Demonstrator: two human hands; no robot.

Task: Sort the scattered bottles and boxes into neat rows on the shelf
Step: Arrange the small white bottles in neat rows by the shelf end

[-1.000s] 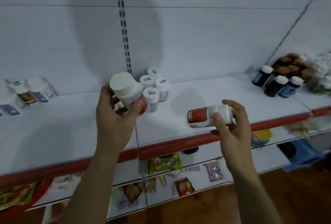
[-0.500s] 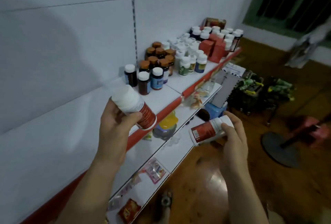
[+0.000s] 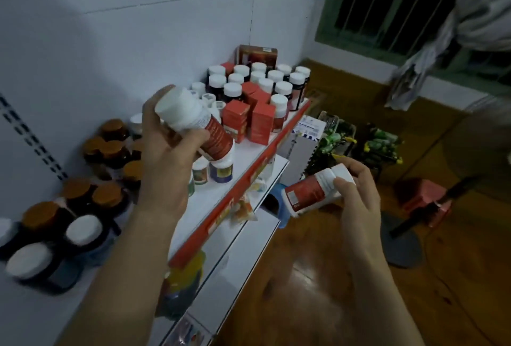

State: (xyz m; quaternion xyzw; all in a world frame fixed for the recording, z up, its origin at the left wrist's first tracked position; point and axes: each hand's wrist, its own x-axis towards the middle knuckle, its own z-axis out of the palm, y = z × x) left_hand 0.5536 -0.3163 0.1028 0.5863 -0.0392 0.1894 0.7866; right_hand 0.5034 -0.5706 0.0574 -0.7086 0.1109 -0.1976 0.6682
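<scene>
My left hand (image 3: 166, 157) grips a white bottle with a red label (image 3: 193, 121), held tilted above the white shelf (image 3: 218, 196) with its red front edge. My right hand (image 3: 356, 202) holds a second red-labelled white bottle (image 3: 309, 193) on its side, out in front of the shelf over the floor. Red boxes (image 3: 249, 119) and white-capped dark bottles (image 3: 262, 83) stand grouped at the shelf's far end. Brown-capped jars (image 3: 107, 146) and white-capped bottles (image 3: 55, 246) stand nearer on the left.
Small white bottles (image 3: 221, 171) stand just under my left hand. A lower shelf (image 3: 235, 257) holds packets. On the wooden floor (image 3: 442, 290) are a blue stool (image 3: 279, 207), a crate of green items (image 3: 381, 144), a pink stool (image 3: 425, 199) and a fan base (image 3: 401, 246).
The view has swung right along the shelf, bringing the red boxes and capped bottles close. Both hands keep their bottles; the left bottle now hangs over the small white bottles.
</scene>
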